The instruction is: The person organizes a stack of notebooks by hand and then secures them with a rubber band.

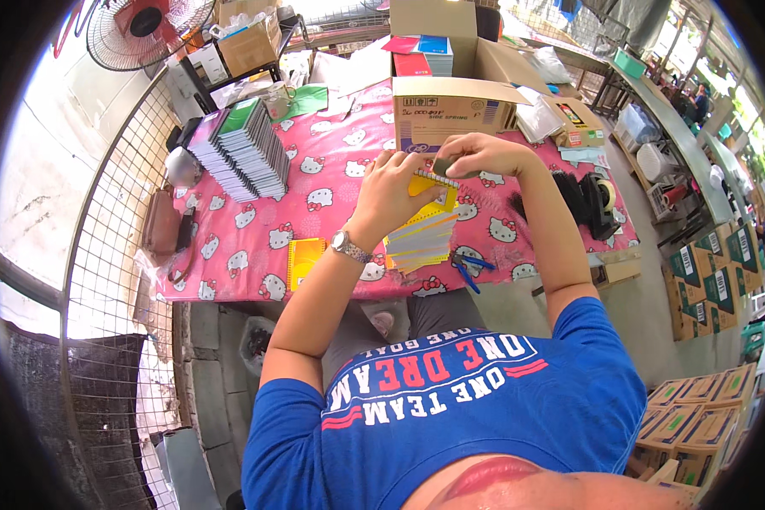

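My left hand (389,194) is closed on a yellow spiral notebook (431,189), thumb across its cover. The notebook is tilted above a stack of yellow notebooks (421,240) near the table's front edge. At the notebook's far, coil-bound edge, my right hand (483,156) pinches a small dark piece (442,166) whose kind I cannot make out. Blue-handled pliers (466,270) lie just right of the stack. Another yellow spiral notebook (304,260) rests flat to the left, beside my left forearm.
A tall stack of spiral notebooks (251,157) stands at the back left, near a brown pouch (161,223). An opened cardboard box (425,127) with notebooks is straight ahead. A tape dispenser (602,204) sits at the right. Pink patterned cloth (251,242) covers the table.
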`<action>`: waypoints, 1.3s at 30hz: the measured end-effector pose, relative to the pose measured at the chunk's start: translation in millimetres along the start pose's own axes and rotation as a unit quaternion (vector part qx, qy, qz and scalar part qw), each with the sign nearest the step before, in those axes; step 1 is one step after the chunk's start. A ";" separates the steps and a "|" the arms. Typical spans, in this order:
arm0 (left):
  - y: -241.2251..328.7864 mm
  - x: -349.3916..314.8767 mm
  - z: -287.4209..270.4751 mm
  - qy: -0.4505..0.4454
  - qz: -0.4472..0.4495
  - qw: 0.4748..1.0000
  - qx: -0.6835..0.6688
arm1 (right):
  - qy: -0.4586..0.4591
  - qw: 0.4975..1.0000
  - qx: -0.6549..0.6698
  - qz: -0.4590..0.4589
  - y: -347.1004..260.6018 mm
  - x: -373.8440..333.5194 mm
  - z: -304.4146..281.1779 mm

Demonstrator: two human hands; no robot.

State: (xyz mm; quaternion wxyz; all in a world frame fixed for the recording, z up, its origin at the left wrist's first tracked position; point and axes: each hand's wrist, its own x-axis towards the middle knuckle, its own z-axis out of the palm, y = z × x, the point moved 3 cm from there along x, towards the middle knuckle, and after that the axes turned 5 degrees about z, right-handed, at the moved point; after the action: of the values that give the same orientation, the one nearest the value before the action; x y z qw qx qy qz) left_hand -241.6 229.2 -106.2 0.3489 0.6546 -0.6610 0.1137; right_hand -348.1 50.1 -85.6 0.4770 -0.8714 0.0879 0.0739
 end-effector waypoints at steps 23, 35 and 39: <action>-43.8 -16.0 -2.7 -0.007 -0.148 0.946 -0.289 | 0.161 0.982 0.005 0.095 94.8 65.0 7.0; -41.5 -26.7 16.5 0.124 -0.213 0.927 -0.284 | 0.409 0.839 -0.323 0.157 214.0 -58.1 238.9; -34.0 -25.4 15.3 0.123 -0.193 0.936 -0.269 | 0.455 0.863 -0.147 0.164 184.4 -73.1 204.4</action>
State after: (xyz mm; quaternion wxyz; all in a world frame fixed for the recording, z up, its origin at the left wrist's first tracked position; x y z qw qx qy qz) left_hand -216.9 235.9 -143.2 0.6054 0.6322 -0.4800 -0.0582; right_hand -469.7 131.1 -330.1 0.2309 -0.8413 0.4249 -0.2418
